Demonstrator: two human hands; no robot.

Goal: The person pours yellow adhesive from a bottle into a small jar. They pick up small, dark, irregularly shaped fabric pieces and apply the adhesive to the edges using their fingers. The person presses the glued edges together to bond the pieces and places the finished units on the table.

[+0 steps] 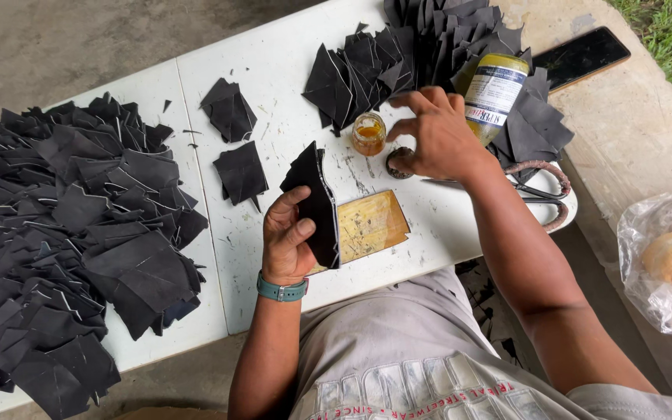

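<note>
Gripping black piece (316,204), left hand (288,237)

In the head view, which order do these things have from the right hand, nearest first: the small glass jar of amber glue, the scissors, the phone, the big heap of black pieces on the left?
From the right hand:
1. Small glass jar, just to its left.
2. Scissors, on the table edge beside the forearm.
3. Phone, on the concrete at the far right.
4. Big heap of black pieces, at the left end of the table.
</note>
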